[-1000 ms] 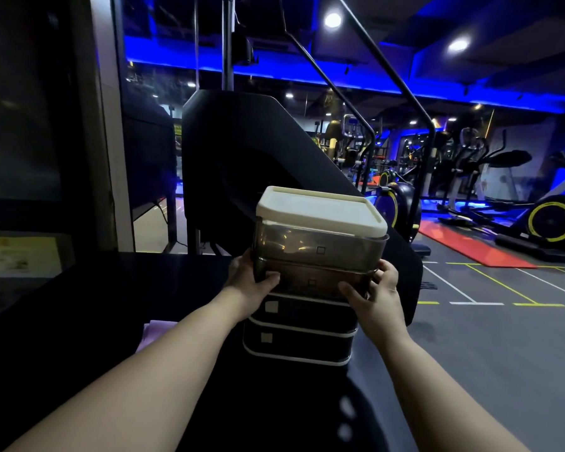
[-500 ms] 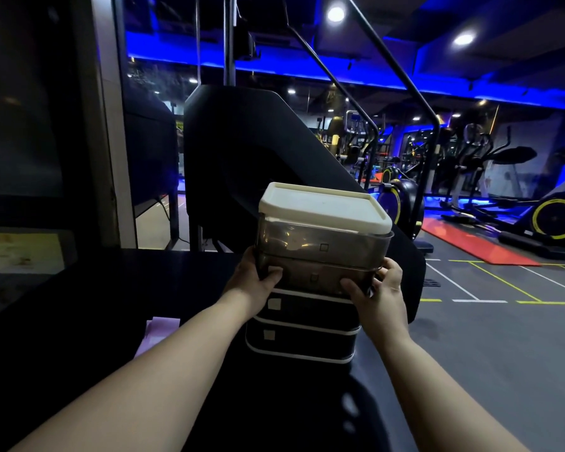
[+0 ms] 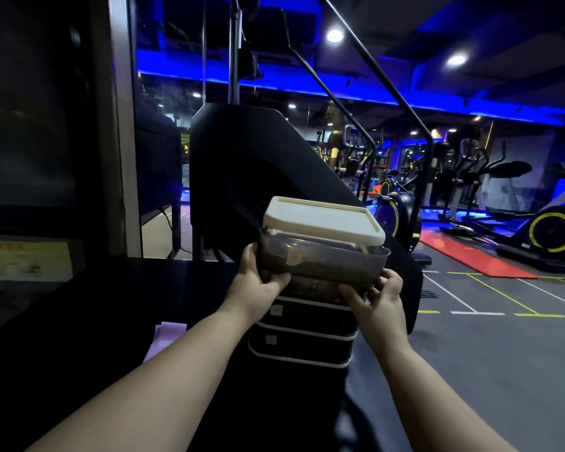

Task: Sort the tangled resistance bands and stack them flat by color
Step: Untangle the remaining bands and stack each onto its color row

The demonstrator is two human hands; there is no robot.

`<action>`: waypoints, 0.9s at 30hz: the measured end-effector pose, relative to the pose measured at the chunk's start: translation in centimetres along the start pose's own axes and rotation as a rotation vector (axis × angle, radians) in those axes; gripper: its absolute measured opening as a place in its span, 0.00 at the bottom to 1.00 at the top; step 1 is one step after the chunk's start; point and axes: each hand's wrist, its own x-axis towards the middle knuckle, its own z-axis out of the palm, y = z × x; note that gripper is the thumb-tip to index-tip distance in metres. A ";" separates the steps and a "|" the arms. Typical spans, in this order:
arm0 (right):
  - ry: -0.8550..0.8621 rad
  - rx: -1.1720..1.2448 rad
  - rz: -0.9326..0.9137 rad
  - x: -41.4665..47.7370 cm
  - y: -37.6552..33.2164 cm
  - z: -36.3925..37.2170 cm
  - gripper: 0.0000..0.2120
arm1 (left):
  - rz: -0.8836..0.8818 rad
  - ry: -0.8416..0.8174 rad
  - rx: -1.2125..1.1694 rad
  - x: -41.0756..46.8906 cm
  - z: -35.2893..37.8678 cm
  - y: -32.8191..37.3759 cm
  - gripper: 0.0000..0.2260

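Observation:
A stack of dark boxes (image 3: pixel 302 340) stands on the black table (image 3: pixel 118 308). Its top box (image 3: pixel 323 259) is translucent grey with a cream lid (image 3: pixel 320 221) and sits tilted, its right side pushed out past the box below. My left hand (image 3: pixel 258 285) grips the top box at its left lower edge. On the right lower corner, my right hand (image 3: pixel 377 296) holds the same box with curled fingers. A pale purple band (image 3: pixel 163 340) lies flat on the table to the left of the stack, partly hidden by my left forearm.
A black stair-climber machine (image 3: pixel 248 177) rises just behind the stack. To the right the table ends above a grey gym floor (image 3: pixel 503 370) with yellow lines, a red mat (image 3: pixel 470 259) and exercise bikes (image 3: pixel 555 230). A dark window wall (image 3: pixel 30 158) stands at the left.
The top lidded box has lifted and tilted off the box below, shifting toward the right. Both hands stayed at its lower corners.

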 end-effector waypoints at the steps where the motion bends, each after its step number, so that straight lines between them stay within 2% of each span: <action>1: 0.001 0.007 0.004 -0.3 -0.1 -0.2 0.32 | -0.003 0.004 -0.005 -0.3 0.0 0.1 0.34; 8: -0.034 0.030 0.017 -2.5 -1.1 -1.1 0.41 | 0.018 0.112 0.016 -2.1 0.3 1.0 0.24; 14: -0.012 0.001 0.047 -3.2 -1.9 -1.8 0.29 | 0.009 0.117 0.045 -3.6 0.4 1.7 0.24; 27: -0.046 -0.122 0.112 -3.6 -2.3 -2.6 0.34 | -0.027 0.092 0.056 -4.6 0.2 2.2 0.28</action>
